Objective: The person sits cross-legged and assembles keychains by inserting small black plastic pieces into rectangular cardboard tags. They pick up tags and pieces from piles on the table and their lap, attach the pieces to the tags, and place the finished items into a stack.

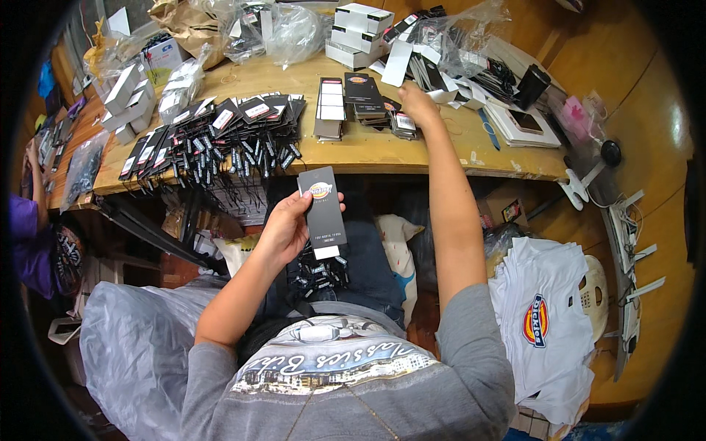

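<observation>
Black card makes up the hang tag that is held upright in the left hand, below the front edge of the wooden table; the fingers are closed on its left edge, with the thumb laid across its face. A bundle of more black tags is seen in the lap beneath it. The right hand is stretched out over the table, and its fingers are set down on small stacks of tags near the middle; whether anything is pinched there cannot be told. A fan of black strung tags is spread along the front-left edge, and white boxes are piled at the far edge.
</observation>
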